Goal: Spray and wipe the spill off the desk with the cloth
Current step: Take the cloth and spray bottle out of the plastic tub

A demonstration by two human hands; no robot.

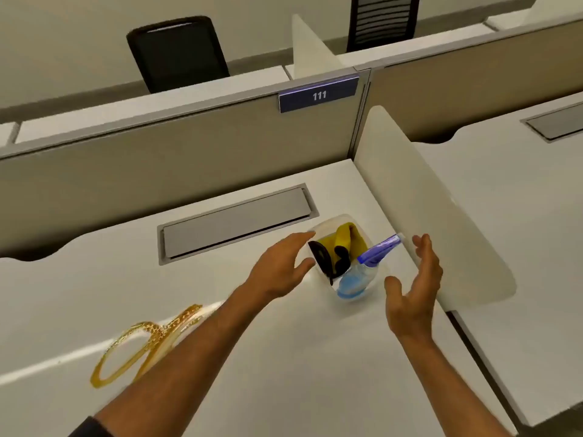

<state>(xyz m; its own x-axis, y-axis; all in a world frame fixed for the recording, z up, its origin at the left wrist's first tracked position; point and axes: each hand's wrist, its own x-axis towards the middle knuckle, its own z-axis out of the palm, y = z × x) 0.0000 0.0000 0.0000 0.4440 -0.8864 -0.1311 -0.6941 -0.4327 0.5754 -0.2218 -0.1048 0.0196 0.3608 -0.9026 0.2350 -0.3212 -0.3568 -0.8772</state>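
Reached both arms forward: left hand and right hand open, empty, flanking tub holding spray bottle, cloth.

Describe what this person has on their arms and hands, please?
Both hands, left hand and right hand, are bare: no gloves, rings or watch show. The forearms are uncovered too. Only the left arm shows clothing, a dark sleeve edge at the frame's bottom.

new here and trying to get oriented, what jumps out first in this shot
Two bare hands, the left hand and right hand, both open, flank a clear tub near the desk's right divider, holding a yellow cloth and a blue spray bottle. At lower left, an amber looping spill glistens on the white desk.
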